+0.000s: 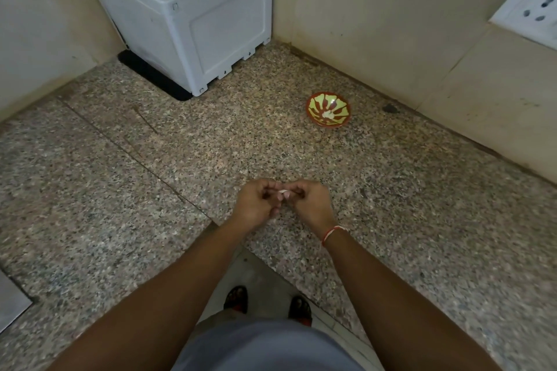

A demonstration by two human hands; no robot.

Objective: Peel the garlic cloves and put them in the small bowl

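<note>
Both hands are held together above the speckled granite worktop (120,190), on the near side of the small bowl (328,109) and well apart from it. The left hand (256,202) and right hand (310,200) each have fingers curled in, pinching one pale garlic clove (284,191) between them. The small bowl, red-rimmed with a yellow-green pattern, holds pale pieces at its centre. A white appliance (187,9) stands beyond the bowl, in the corner.
</note>
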